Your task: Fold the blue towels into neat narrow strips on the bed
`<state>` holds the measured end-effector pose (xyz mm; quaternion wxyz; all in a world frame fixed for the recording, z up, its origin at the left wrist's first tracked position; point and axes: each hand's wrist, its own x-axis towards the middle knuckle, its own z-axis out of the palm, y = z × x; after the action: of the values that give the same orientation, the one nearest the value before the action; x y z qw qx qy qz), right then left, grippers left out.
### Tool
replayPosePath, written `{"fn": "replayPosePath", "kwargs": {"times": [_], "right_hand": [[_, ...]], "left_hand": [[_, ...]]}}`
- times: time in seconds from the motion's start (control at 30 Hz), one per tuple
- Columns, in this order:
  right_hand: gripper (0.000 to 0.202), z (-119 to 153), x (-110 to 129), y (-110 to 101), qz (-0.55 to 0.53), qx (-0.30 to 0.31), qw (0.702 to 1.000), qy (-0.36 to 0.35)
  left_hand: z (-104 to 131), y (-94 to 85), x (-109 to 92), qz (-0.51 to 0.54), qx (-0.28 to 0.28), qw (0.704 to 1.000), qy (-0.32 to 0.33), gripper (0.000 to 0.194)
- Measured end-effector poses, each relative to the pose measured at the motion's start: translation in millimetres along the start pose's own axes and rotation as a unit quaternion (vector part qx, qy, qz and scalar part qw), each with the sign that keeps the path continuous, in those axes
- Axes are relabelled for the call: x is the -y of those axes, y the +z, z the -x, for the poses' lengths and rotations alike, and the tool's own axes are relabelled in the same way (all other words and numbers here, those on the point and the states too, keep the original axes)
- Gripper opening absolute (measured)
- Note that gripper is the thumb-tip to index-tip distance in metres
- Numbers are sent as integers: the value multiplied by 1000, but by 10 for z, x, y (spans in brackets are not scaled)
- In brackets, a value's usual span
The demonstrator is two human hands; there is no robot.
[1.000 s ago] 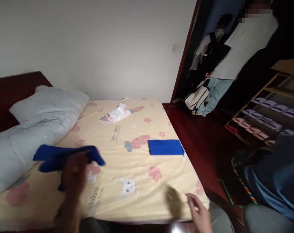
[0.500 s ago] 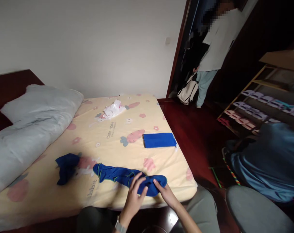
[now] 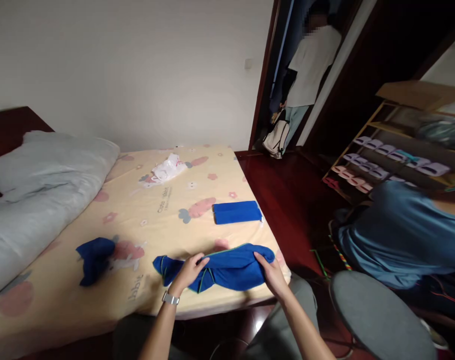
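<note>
A blue cloth with green edging [image 3: 235, 272] is spread between my hands at the front of the bed. My left hand [image 3: 190, 272], with a watch at the wrist, pinches its upper edge near the middle. At the right end, my right hand [image 3: 272, 270] grips the cloth with the thumb on top. The cloth's left end lies bunched on the sheet. Farther back is a flat, folded blue cloth [image 3: 238, 212]. A crumpled dark blue cloth [image 3: 94, 260] rests to the left.
The bed [image 3: 167, 220] has a yellow patterned sheet, a white plastic bag [image 3: 168, 167] and a grey quilt [image 3: 55, 175]. A round grey stool [image 3: 377, 315] stands at right, near a person in blue [image 3: 396, 235]. Behind are a slipper rack [image 3: 396, 155] and a person with a backpack [image 3: 278, 137].
The blue cloth has been opened out wider and lifted at its upper edge. My hands have moved apart, the left one leftward, the right one rightward. The standing person has moved farther into the doorway.
</note>
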<state>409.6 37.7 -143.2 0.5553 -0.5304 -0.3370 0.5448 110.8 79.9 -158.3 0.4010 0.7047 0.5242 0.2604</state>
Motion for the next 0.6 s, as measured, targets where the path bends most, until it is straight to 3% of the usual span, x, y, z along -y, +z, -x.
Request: {"fn": "replayPosePath", "kwargs": {"times": [0.17,0.3,0.37,0.47,0.6], "right_hand": [[46,-36,240,-82,88,-32,993,-67],[45,-48,491,-170,153,-52,976,-143],[42,-49,645,-248,177,-45,963,-198],[37,-44,881,-405,211,-49,938,-271],[34,-38,1109,-631,247,-107,908,-321]], "left_hand": [[-32,-66,94,29,-9,999,-12,44],[48,-84,215,-76,109,991,-21,47],[111,-158,332,-129,137,981,-40,47],[207,-406,537,-97,83,991,-44,42],[302,-913,663,-54,-99,993,-31,29]]}}
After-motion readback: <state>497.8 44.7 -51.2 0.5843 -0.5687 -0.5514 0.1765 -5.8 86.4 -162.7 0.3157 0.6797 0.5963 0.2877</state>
